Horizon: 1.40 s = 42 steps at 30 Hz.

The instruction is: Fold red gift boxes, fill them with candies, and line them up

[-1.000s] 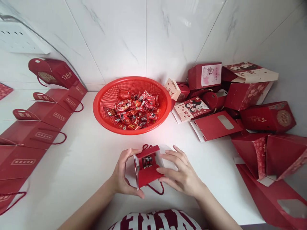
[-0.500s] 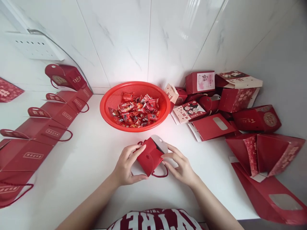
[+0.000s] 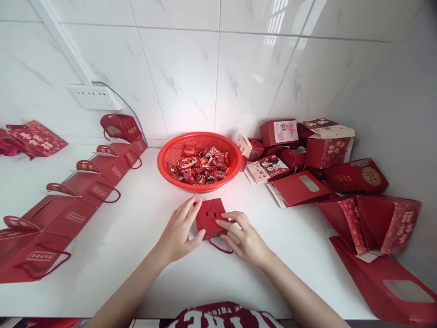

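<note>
A small red gift box (image 3: pixel 210 216) lies on the white counter in front of me, its top facing up with several small holes in it. My left hand (image 3: pixel 180 230) is at its left side, fingertips by the far corner and thumb at the near corner. Across the right part of the top lie the fingertips of my right hand (image 3: pixel 246 238), its thumb lower at the near side. A dark red cord handle (image 3: pixel 220 248) loops out toward me. Just beyond the box stands a red plastic basket (image 3: pixel 164 159) holding wrapped candies (image 3: pixel 198 166).
A row of upright red boxes with cord handles (image 3: pixel 80 200) runs along the left. Assorted red and cream boxes (image 3: pixel 300 187) are heaped on the right, reaching the counter's edge. A power strip (image 3: pixel 94 97) is on the tiled wall; a patterned red box (image 3: pixel 41 138) is far left.
The flap that stood up on the box has come down, and its top now lies flat. My right fingers have moved onto the top. The camera view has shifted left and upward.
</note>
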Motion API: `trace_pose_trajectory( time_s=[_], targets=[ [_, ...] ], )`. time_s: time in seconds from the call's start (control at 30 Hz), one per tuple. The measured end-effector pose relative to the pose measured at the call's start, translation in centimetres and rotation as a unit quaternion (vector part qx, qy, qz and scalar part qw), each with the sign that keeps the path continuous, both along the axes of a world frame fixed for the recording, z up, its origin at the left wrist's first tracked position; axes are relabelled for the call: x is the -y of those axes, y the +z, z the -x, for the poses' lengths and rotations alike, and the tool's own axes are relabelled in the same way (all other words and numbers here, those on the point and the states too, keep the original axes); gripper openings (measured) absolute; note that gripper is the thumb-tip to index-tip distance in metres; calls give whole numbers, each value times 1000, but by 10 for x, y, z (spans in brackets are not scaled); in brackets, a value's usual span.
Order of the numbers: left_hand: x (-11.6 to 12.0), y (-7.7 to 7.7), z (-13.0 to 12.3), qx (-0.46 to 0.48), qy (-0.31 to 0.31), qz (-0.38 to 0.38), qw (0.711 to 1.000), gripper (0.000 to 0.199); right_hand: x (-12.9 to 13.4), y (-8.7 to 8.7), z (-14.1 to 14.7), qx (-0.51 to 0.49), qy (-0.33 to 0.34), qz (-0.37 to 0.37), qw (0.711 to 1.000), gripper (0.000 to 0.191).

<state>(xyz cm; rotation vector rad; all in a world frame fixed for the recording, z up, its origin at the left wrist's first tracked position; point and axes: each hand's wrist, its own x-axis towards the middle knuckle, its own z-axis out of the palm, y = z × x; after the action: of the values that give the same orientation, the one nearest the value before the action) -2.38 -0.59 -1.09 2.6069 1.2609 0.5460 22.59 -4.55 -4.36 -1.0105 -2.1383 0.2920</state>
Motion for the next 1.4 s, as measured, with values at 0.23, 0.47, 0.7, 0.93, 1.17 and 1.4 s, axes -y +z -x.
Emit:
trace_pose_trajectory(
  time_s=[0.23,0.47,0.7,0.93,1.17,1.4],
  targets=[
    [10,20,5,-46,143,67,986,62,5,20,51,81,91,3,993,52],
    [-2,23,32,-102,154,76,980,84,6,14,88,57,191,-2,980,51],
    [-26,23,90,-147,216,69,963,81,6,-16,46,71,167,-35,983,31],
    [-47,94,143,14,311,-17,950,65,1,-33,33,80,162,-12,983,27],
    [-64,64,136,-79,382,11,921,90,1,-36,36,76,171,43,981,30],
    [-90,27,139,-168,335,81,923,85,0,-35,35,72,159,59,983,30]
  ],
)
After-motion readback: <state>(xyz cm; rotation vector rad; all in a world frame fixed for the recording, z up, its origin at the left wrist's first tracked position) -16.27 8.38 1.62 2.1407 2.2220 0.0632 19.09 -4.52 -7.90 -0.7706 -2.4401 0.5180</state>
